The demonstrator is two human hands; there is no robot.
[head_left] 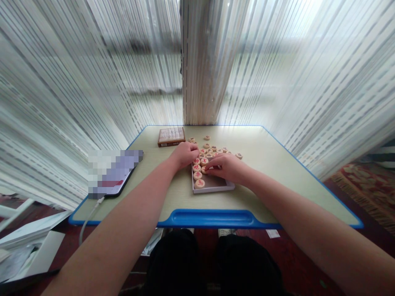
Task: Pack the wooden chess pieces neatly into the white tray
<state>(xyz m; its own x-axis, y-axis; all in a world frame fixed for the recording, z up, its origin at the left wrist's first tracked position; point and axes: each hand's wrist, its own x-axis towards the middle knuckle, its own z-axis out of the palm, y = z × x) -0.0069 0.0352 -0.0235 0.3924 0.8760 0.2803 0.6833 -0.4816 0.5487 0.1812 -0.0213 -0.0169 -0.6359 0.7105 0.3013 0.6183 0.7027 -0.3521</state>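
A shallow grey tray (pixel 216 187) lies on the desk in front of me, with several round wooden chess pieces (pixel 198 175) lined up along its left side. More round pieces (pixel 212 149) are scattered loose behind it. My left hand (pixel 184 153) rests at the tray's far left corner with fingers curled onto the pieces there. My right hand (pixel 226 167) lies over the tray, its fingertips pinched on a piece (pixel 205 169) in the row.
A brown box lid (pixel 170 136) lies at the back left of the beige, blue-edged desk (pixel 277 172). A phone (pixel 115 172) with a white cable (pixel 89 218) sits at the left edge. Striped curtains hang around. Papers lie on the floor at left.
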